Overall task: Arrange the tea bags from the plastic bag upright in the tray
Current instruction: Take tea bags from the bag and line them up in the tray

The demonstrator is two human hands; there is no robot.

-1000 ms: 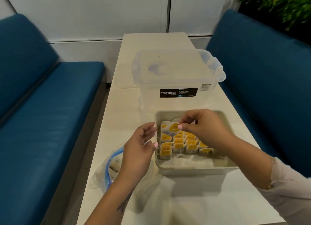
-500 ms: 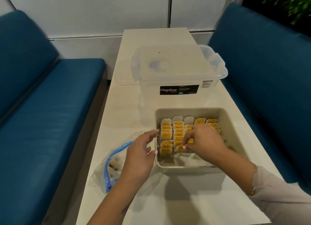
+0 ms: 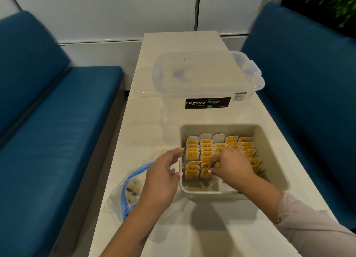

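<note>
tray [image 3: 269, 141] right of centre, several rows of tea bags [image 3: 207, 152] upright. right hand [image 3: 231, 166] fingertips down among the middle rows, seemingly pinching one. left hand [image 3: 163, 177] loosely curled, holding nothing. plastic bag [image 3: 123, 193] lower left, a few left inside; near side of tray unfilled.

My one view sits head-high, looking forward and steeply down the long white desk [image 3: 192, 228] toward its far edge, close over the near end.
</note>
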